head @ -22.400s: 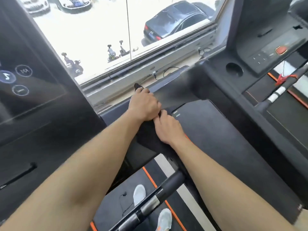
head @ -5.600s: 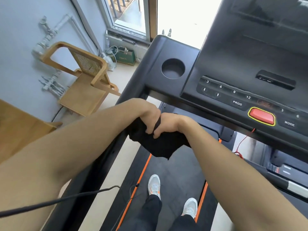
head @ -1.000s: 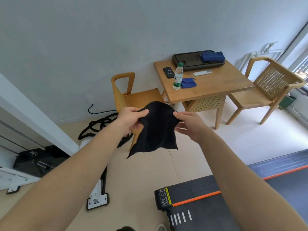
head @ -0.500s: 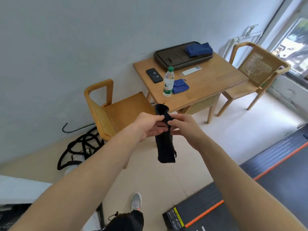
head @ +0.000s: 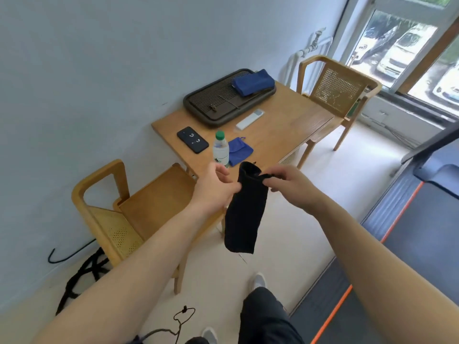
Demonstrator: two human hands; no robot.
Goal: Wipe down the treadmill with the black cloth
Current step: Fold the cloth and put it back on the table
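Observation:
The black cloth [head: 244,214] hangs folded into a narrow strip in front of me, above the pale floor. My right hand [head: 290,186] pinches its top edge between thumb and fingers. To the cloth's left is my left hand [head: 217,188], fingertips touching that edge and thumb lifted clear. The treadmill [head: 422,227], dark with an orange stripe, runs along the right side of the view, away from both hands.
A wooden table [head: 280,125] stands ahead with a water bottle [head: 220,148], a phone [head: 192,139], a blue cloth [head: 239,151], a remote and a dark tray [head: 223,103]. Wooden chairs [head: 139,207] flank it. Black cables [head: 82,271] lie on the floor at left.
My hands have drawn slightly apart; my left thumb has lifted off the cloth while my right hand keeps its pinch. The view has swung closer to the table.

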